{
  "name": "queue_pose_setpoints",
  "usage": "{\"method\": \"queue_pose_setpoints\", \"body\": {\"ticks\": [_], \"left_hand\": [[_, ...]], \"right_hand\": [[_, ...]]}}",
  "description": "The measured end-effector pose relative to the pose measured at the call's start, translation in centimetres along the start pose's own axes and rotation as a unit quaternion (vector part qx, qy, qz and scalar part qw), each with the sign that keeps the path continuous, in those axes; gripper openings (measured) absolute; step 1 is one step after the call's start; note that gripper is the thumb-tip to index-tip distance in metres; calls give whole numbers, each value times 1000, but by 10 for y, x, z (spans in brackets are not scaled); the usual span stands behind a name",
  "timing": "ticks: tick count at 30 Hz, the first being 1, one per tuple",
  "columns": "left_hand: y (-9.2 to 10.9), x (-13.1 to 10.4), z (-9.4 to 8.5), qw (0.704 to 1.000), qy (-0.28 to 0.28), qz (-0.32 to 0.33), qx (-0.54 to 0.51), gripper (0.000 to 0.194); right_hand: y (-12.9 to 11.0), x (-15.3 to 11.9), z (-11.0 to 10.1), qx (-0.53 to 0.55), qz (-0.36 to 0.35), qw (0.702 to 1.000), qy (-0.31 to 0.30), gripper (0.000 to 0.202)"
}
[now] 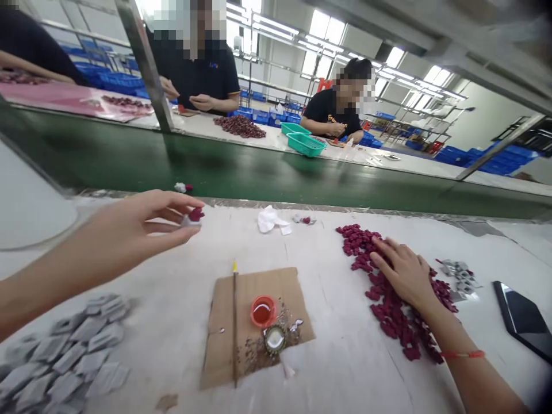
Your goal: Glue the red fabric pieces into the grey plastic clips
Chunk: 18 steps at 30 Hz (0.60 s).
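Note:
My left hand (142, 227) is stretched out over the white table, and its fingertips pinch a small dark red piece on a grey tab (194, 218). Over at the right, my right hand (403, 273) rests palm down on a long heap of dark red pieces (390, 310), fingers spread among them. A pile of grey tabs (64, 356) lies near my left forearm at the front left. Between the hands sits a brown cardboard sheet (254, 328) with a small red cap of liquid (263, 311), a metal cap (275, 339) and a thin stick (235, 322).
A green conveyor belt (259, 167) runs beyond the table's far edge. A crumpled white scrap (271, 220) and a black phone (524, 319) lie on the table. Several assembled grey and red pieces (460, 279) sit beside the red heap. Other people work across the belt near green baskets (306, 144).

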<state>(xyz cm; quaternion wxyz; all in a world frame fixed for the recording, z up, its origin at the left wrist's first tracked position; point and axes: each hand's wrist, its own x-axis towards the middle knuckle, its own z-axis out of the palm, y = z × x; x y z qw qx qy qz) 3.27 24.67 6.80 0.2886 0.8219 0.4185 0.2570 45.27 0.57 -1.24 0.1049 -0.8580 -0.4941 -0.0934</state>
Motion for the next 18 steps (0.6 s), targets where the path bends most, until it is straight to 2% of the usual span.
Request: {"method": "queue_pose_setpoints", "body": {"ticks": [2, 4, 9, 11, 14, 16, 18], "left_hand": [[6, 46, 19, 997, -29, -43, 49, 30], [10, 85, 42, 995, -45, -56, 70, 30], [12, 157, 97, 989, -77, -48, 113, 23], [11, 176, 116, 987, -90, -38, 131, 24], [8, 190, 141, 982, -101, -25, 157, 26], [4, 192, 155, 980, -102, -16, 167, 27], [-1, 193, 168, 980, -104, -5, 170, 28]], "right_hand": [[-1, -6, 5, 1, -14, 1000, -12, 63], [-10, -21, 5, 8, -35, 999, -18, 52], [-32, -62, -7, 23, -93, 995, -30, 37], [-35, -73, -16, 16, -141, 990, -28, 39], [-34, -90, -31, 1, -199, 980, -8, 45], [-34, -107, -38, 31, -189, 981, 33, 45], [-39, -130, -42, 72, -129, 987, 70, 38]]}}
